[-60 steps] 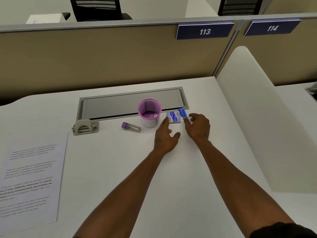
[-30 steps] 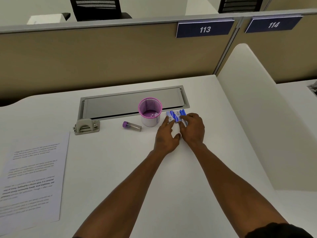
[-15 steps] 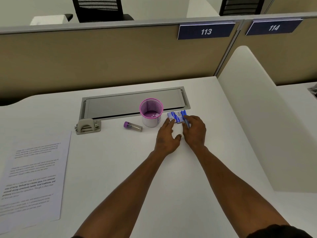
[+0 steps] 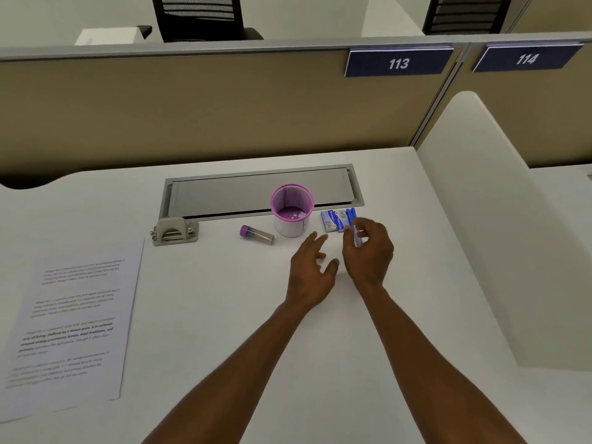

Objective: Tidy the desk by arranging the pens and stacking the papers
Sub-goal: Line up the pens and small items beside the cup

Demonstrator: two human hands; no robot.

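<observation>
White desk (image 4: 224,315) | pink mesh cup (image 4: 291,209): penless | right hand (image 4: 368,248) grips blue pen (image 4: 351,219) | left hand (image 4: 312,267) spread

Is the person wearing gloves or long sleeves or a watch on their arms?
No gloves and no watch. The left hand and right hand are bare, with no rings that I can see. Both forearms are bare too. Only a bit of dark sleeve may peek in at the bottom right corner.
</observation>
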